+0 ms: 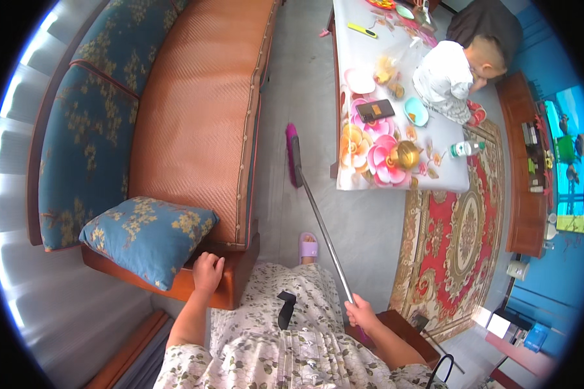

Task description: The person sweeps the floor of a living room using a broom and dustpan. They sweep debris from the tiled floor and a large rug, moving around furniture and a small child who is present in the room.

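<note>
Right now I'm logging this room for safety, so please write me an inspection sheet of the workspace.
Surface: grey floor
Job's things: broom, its purple head between sofa and table
Clutter: phone, turquoise bowl, bottle and more on the table
Hands: right hand grips the broom's handle; left hand rests on the sofa's wooden end, near a blue cushion
Cables: thin black loop at lower right; cannot tell whether it is one
Surroundings: patterned rug and lit screen to the right; person in white beside the table
</note>
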Action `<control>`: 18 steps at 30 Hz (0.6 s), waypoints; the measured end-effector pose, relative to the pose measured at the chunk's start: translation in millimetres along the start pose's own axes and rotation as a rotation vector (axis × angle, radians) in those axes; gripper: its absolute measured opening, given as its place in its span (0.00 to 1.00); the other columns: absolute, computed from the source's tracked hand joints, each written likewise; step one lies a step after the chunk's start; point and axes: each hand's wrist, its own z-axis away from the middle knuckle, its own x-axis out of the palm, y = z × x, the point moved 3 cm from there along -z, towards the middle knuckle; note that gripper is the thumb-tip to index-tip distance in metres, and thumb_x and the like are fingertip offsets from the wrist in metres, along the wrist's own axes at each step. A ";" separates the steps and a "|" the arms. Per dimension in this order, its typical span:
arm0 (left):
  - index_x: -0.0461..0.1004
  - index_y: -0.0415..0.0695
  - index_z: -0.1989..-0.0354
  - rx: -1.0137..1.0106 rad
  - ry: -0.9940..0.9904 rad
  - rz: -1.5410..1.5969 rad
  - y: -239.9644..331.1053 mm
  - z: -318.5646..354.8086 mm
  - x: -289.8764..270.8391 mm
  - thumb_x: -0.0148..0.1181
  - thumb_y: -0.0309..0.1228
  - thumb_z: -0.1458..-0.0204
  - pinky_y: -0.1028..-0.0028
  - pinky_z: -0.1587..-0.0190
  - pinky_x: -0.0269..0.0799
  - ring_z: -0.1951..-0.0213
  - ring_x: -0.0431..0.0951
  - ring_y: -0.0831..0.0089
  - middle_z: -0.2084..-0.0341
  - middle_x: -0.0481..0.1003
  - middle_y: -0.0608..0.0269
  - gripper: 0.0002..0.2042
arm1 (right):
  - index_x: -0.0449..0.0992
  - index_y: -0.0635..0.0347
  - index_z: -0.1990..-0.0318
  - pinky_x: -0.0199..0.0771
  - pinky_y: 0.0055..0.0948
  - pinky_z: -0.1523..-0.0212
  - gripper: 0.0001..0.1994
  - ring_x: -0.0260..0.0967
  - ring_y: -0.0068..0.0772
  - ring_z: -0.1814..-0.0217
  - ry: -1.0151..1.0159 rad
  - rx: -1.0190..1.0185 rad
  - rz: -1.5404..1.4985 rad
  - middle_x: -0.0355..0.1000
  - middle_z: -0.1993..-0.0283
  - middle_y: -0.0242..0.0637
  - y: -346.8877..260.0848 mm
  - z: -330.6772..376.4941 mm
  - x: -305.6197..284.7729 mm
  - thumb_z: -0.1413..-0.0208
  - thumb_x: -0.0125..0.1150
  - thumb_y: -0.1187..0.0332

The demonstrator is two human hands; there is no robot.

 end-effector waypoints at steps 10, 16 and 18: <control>0.67 0.46 0.83 -0.430 0.182 -0.157 11.9 -16.6 10.8 0.60 0.39 0.52 0.60 0.69 0.65 0.74 0.70 0.58 0.80 0.68 0.62 0.15 | 0.53 0.48 0.36 0.57 0.23 0.89 0.25 0.55 0.21 0.88 0.120 -0.326 0.284 0.57 0.83 0.27 -218.6 -135.0 4.1 0.41 0.48 0.71; 0.66 0.46 0.83 -0.436 0.152 -0.176 16.3 -20.3 7.2 0.61 0.37 0.52 0.60 0.70 0.64 0.74 0.69 0.58 0.80 0.68 0.62 0.14 | 0.50 0.49 0.34 0.62 0.30 0.88 0.29 0.60 0.28 0.88 0.275 -0.528 0.478 0.63 0.83 0.35 -402.6 -284.5 52.9 0.44 0.47 0.75; 0.67 0.46 0.83 -0.429 0.142 -0.166 13.9 -24.9 11.0 0.61 0.37 0.52 0.61 0.70 0.64 0.74 0.69 0.58 0.80 0.68 0.61 0.14 | 0.48 0.51 0.33 0.66 0.31 0.88 0.30 0.61 0.29 0.87 0.307 -0.542 0.484 0.65 0.81 0.38 -455.1 -349.9 41.2 0.45 0.45 0.75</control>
